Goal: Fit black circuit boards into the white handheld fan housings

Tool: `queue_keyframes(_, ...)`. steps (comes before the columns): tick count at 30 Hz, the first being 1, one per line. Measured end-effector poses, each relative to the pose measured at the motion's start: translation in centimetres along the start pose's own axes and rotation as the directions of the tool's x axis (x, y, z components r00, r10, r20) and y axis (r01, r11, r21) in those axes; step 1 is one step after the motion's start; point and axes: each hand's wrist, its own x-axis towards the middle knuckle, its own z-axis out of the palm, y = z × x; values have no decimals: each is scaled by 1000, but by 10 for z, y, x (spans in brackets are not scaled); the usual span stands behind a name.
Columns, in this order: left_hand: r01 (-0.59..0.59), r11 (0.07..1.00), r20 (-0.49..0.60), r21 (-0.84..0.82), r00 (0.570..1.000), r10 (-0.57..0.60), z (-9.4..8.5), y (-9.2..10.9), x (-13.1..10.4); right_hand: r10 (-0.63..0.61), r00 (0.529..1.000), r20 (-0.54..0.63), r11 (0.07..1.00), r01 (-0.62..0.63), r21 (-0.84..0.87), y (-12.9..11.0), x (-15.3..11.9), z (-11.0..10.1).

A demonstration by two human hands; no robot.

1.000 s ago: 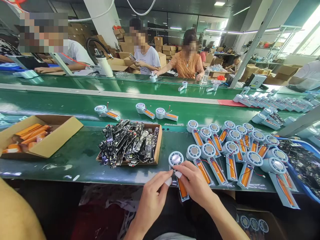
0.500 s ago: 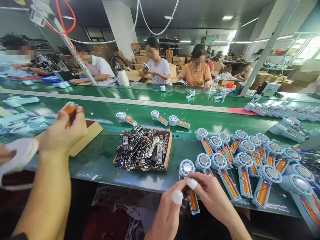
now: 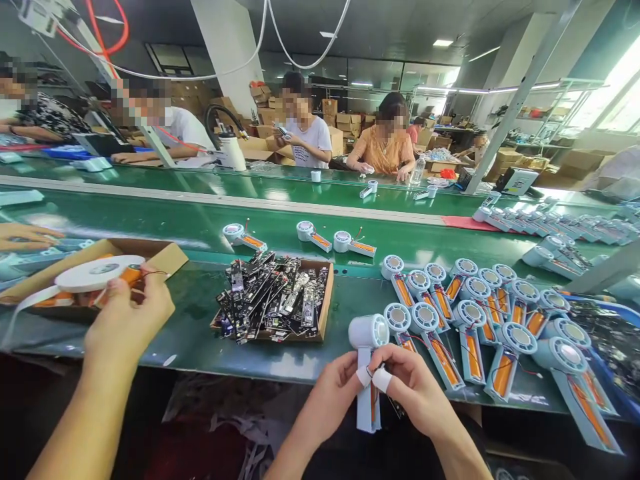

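Note:
A light-blue handheld fan body [image 3: 369, 333] stands out past the bench edge, its round head up and its handle pointing toward me. My left hand [image 3: 336, 393] is closed in front of the handle, the white-capped thumb pinching a thin dark wire [image 3: 370, 375]. Opposite it, my right hand [image 3: 411, 383] also pinches at the wire, its thumb capped in white. Part of a dark circuit board [image 3: 397, 408] shows below my right fingers. The wire's ends are hidden by my fingertips. An orange battery strip [image 3: 374, 395] is partly visible in the handle.
Many fan bodies with orange batteries [image 3: 470, 347] lie right. A shallow carton of circuit boards [image 3: 327, 303] sits centre. At left, a co-worker's hand [image 3: 133, 313] holds an orange battery by a white tape roll [image 3: 100, 273] over a box [image 3: 167, 260]. Behind runs a green conveyor [image 3: 280, 210].
The fan body has turned from face-up to sideways, and my thumbs have come together at the wire. At left, the co-worker's battery has come down to the tape roll. The view has shifted slightly.

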Motion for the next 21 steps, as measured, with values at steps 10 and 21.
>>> queue_keyframes(10, -13, 954, -219, -299, 974, -55, 12, -16, -5, -68, 997, -42, 980, 58, -191, -4, -8, 8)
queue_keyframes(21, -98, 989, -129, 109, 985, 112, 1, -18, -13, 179, 978, -104, 896, -118, 428, -3, 0, -5)
